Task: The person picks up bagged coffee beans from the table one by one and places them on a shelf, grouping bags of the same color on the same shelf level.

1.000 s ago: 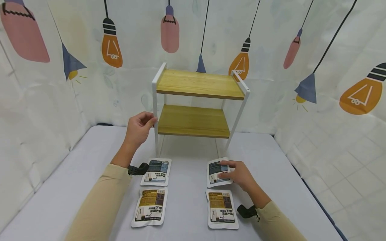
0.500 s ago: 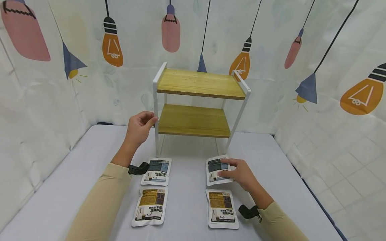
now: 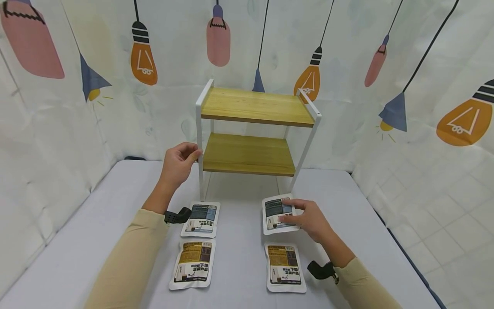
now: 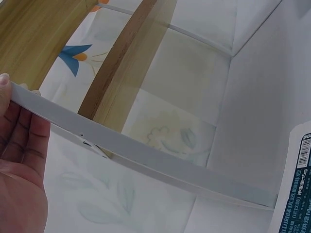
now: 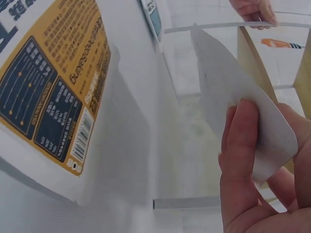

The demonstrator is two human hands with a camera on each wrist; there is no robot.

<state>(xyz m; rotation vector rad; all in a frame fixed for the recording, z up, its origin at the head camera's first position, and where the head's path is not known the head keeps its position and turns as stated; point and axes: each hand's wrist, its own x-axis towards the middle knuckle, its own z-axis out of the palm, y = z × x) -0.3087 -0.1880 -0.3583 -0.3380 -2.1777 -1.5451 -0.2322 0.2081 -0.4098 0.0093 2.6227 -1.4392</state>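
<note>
A two-tier shelf (image 3: 248, 154) with wooden boards and a white frame stands at the back of the table. My left hand (image 3: 179, 161) pinches its left front post (image 4: 141, 153) at about the lower board's height. In my right hand (image 3: 310, 219) is a white pouch with a dark blue label (image 3: 275, 214); thumb and fingers grip its right side. The right wrist view shows this pouch's plain back (image 5: 238, 92), tilted and raised off the table. A yellow-labelled pouch (image 3: 285, 267) lies flat just in front of it.
On the left of the table lie another blue-labelled pouch (image 3: 200, 219) and another yellow-labelled pouch (image 3: 193, 264). White cloth (image 3: 239, 274) covers the table. A curtain printed with lamps (image 3: 162, 111) hangs behind and on both sides.
My right hand has raised the blue-labelled pouch off the table and shifted it slightly toward the shelf. The left hand stays at the post.
</note>
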